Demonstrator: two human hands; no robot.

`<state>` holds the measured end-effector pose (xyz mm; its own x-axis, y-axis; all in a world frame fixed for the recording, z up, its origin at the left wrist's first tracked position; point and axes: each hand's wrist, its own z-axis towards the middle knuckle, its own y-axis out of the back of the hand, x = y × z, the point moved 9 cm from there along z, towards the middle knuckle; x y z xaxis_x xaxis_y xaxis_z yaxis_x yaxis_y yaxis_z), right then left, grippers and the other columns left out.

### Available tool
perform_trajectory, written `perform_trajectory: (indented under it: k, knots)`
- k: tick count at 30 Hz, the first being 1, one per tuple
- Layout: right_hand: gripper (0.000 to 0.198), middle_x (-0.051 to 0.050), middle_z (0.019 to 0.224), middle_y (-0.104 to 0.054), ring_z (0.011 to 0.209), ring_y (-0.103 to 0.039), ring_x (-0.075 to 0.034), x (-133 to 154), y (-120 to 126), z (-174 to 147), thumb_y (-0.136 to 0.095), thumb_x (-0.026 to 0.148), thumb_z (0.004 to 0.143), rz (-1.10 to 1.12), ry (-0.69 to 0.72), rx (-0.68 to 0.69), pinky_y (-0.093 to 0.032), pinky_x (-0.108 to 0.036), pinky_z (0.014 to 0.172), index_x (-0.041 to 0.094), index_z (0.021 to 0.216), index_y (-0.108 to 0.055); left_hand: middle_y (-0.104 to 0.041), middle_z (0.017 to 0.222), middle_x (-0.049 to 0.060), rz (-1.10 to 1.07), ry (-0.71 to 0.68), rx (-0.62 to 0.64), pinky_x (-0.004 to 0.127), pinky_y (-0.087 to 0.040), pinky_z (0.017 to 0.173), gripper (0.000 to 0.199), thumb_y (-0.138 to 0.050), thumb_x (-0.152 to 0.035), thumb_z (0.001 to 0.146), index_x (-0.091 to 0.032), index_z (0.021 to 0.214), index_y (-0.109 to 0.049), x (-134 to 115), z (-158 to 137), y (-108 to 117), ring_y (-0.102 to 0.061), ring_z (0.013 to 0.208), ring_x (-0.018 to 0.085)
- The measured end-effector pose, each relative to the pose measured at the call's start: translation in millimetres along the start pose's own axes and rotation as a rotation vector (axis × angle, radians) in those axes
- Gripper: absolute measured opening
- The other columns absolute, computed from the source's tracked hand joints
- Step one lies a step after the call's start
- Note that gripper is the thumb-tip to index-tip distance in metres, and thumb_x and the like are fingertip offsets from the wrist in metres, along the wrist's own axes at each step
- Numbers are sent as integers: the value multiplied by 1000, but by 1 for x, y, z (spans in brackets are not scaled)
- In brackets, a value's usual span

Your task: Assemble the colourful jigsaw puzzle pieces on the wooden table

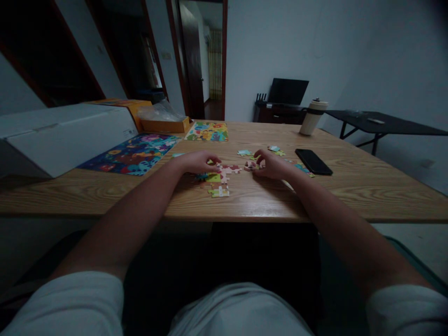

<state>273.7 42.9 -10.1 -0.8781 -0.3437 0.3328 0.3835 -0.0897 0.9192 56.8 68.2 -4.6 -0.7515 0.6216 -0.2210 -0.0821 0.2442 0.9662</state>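
A partly joined jigsaw puzzle (224,178) lies near the table's front edge, with pink, green and orange patches. At its upper left corner, the curled thumb and fingers of my left hand (199,162) grip the puzzle's edge. My right hand (271,165) is a short way to the right, its fingers bent down onto a pinkish puzzle piece (249,165) at its fingertips. This piece sits just right of the joined part; whether the two touch I cannot tell. Loose pieces (244,152) lie beyond the hands, and more pieces (303,168) show beside my right wrist.
A black phone (313,162) lies at the right, with a cream tumbler (313,117) behind it. Two picture sheets (129,153) (207,131) lie to the left and back. A white box (70,135) and an orange tray (166,125) with clear plastic stand at the left.
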Motion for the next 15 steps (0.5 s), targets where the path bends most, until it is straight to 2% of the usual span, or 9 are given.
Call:
perform_trajectory:
  k: [6, 10, 15]
  knots:
    - [45, -7, 115, -68, 92, -63, -22, 16, 0, 0, -70, 32, 75, -15, 104, 14, -46, -30, 79, 22, 117, -60, -64, 130, 8, 10, -24, -6, 30, -41, 93, 61, -53, -63, 84, -25, 132, -60, 2, 3, -1, -59, 112, 24]
    - [40, -8, 114, -69, 96, -64, -22, 28, -9, 2, -63, 33, 83, -52, 159, 67, -46, -30, 83, 22, 122, -63, -64, 129, 9, 8, -34, -10, 30, -42, 92, 65, -52, -65, 83, -23, 131, -61, 4, 5, -3, -59, 111, 24]
    - [39, -9, 126, -65, 112, -60, -24, 44, -12, 1, -49, 44, 95, -44, 247, 74, -43, -35, 96, 25, 125, -66, -64, 128, 10, 12, -38, 2, 30, -42, 90, 62, -51, -61, 86, -21, 131, -61, -2, 3, -2, -60, 109, 25]
